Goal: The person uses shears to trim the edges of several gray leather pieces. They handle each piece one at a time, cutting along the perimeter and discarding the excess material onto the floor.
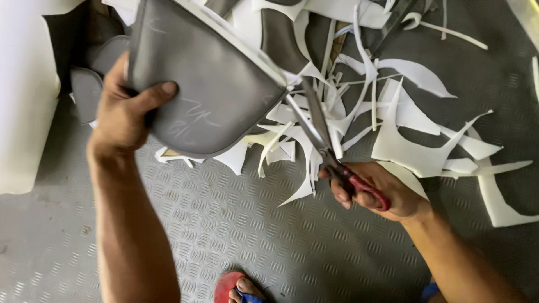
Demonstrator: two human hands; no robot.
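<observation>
My left hand grips a grey padded sheet piece with rounded corners, held up and tilted, thumb on its face near faint chalk marks. My right hand holds red-handled scissors, whose blades reach up to the piece's right edge where a white trim strip runs along it. A thin white sliver hangs from the cut edge by the blades.
Several white offcuts and strips lie heaped on a grey patterned mat. More grey cut pieces are stacked at the upper left beside a white sheet. My toes in a red sandal show at the bottom.
</observation>
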